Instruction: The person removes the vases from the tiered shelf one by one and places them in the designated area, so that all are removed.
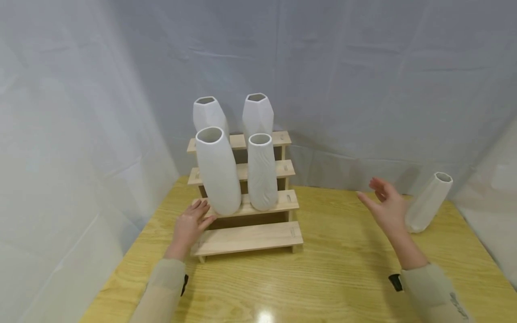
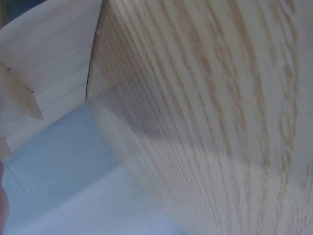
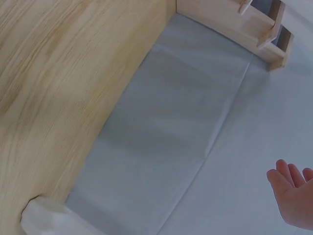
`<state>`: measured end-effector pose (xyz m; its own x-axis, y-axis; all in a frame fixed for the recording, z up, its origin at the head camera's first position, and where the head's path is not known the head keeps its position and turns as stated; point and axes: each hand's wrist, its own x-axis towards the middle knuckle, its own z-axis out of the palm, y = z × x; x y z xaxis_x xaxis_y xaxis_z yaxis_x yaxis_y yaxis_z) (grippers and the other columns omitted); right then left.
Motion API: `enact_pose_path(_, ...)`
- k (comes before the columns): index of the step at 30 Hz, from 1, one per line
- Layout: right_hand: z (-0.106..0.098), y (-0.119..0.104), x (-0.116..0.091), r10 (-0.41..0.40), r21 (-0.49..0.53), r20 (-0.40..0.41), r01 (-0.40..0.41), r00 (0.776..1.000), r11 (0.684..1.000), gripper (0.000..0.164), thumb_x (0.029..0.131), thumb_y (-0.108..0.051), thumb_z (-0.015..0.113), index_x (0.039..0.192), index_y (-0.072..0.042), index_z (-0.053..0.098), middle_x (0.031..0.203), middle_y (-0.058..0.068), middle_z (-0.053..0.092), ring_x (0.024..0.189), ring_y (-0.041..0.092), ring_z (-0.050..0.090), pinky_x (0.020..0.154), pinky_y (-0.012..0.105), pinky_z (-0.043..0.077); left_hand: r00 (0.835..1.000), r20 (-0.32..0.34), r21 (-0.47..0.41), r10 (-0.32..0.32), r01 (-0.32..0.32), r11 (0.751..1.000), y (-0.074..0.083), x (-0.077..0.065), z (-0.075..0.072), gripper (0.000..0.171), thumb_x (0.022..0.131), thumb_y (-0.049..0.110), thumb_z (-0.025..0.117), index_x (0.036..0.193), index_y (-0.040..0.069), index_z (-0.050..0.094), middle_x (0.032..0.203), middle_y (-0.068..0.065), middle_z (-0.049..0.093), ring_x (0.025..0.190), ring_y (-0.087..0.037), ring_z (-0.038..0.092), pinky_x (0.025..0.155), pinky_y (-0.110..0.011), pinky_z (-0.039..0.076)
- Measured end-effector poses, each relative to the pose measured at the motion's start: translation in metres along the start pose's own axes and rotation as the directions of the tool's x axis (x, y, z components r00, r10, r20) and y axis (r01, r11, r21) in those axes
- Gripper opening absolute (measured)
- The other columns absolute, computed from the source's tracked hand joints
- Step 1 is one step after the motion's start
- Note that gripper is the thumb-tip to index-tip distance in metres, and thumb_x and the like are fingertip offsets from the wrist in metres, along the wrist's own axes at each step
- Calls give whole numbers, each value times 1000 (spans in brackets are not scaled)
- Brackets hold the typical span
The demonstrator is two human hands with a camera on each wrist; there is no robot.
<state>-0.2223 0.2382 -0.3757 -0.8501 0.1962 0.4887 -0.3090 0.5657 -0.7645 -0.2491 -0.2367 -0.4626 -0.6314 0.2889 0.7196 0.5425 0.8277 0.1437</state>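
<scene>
My left hand (image 1: 191, 224) rests at the left end of the second step of a wooden stepped stand (image 1: 247, 237), fingers fairly straight. Close to its fingertips stands a tall smooth white vase (image 1: 220, 175) on that step. Beside it is a narrower white vase (image 1: 262, 177) with a wavy relief. Behind them, two faceted white vases, one left (image 1: 210, 115) and one right (image 1: 257, 117), rise from higher up. My right hand (image 1: 389, 207) is raised over the table's right side, thumb and fingers apart, holding nothing. Just right of it a slim white vase (image 1: 430, 202) leans to the right in the head view.
The stand is on a yellow wood-grain table (image 1: 331, 269). Pale grey sheeting (image 1: 363, 89) hangs behind the table and along both sides. The stand's lowest step (image 1: 250, 237) bears no vase.
</scene>
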Motion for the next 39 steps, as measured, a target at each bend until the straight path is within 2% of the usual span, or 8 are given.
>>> enact_pose_path(2, 5, -2, 1, -21, 2, 12, 21, 1000, 1000, 53, 77, -18, 70, 120, 5, 48, 114, 20, 54, 104, 29, 50, 89, 34, 42, 1000, -14, -3, 7, -7, 1000, 0, 0, 0, 55, 79, 45, 59, 99, -6, 64, 106, -20, 60, 99, -37, 54, 78, -50, 45)
enact_pose_path(5, 12, -4, 1, -53, 1, 35, 53, 998, 999, 54, 76, -19, 71, 119, 5, 49, 113, 19, 55, 104, 29, 51, 89, 33, 42, 999, -33, -3, 17, -17, 1000, 0, -1, 0, 68, 83, 56, 42, 97, -6, 65, 105, -20, 60, 98, -38, 55, 76, -50, 46)
enact_pose_path(10, 23, -10, 2, -101, 34, 66, 99, 993, 995, 53, 76, -18, 71, 118, 6, 49, 113, 21, 54, 104, 30, 51, 88, 37, 42, 1000, -28, -13, 15, -16, 1000, 1, 0, 0, 48, 73, 35, 68, 99, -6, 64, 106, -20, 59, 99, -38, 55, 78, -50, 45)
enact_pose_path(13, 31, -14, 3, -117, 65, 79, 111, 990, 992, 52, 76, -16, 71, 117, 7, 49, 112, 22, 54, 104, 31, 51, 89, 39, 41, 999, -28, -18, 17, -18, 1000, 0, 0, 0, 46, 65, 23, 75, 99, -6, 64, 106, -21, 59, 99, -38, 54, 77, -50, 45)
enact_pose_path(18, 44, -22, 2, -151, 91, 95, 143, 984, 986, 50, 75, -13, 72, 115, 7, 50, 110, 21, 55, 103, 31, 52, 89, 39, 41, 997, -56, -1, 52, -52, 999, 0, 1, 0, 55, 81, 46, 56, 98, -5, 65, 104, -22, 60, 96, -39, 56, 75, -52, 46)
enact_pose_path(22, 54, -28, -1, -180, 107, 108, 169, 978, 980, 50, 73, -9, 73, 114, 9, 51, 109, 23, 55, 101, 32, 53, 88, 38, 42, 995, -67, 31, 70, -68, 997, 1, 1, 1, 71, 85, 58, 36, 98, -5, 65, 102, -23, 60, 94, -38, 57, 75, -52, 46)
enact_pose_path(33, 79, -50, -1, -184, 187, 166, 152, 969, 970, 51, 73, -9, 72, 115, 9, 50, 111, 24, 54, 104, 32, 51, 91, 37, 41, 998, -47, 3, 35, -35, 999, 0, -3, 4, 69, 85, 56, 37, 103, -5, 63, 107, -23, 57, 101, -38, 53, 83, -53, 42)
enact_pose_path(39, 82, -89, -6, -170, 249, 197, 118, 966, 961, 49, 74, -3, 70, 114, 14, 47, 113, 28, 51, 105, 37, 49, 92, 43, 39, 999, -38, 0, 22, -22, 1000, 1, -4, 4, 69, 85, 56, 37, 104, -5, 63, 108, -22, 57, 102, -37, 53, 85, -52, 41)
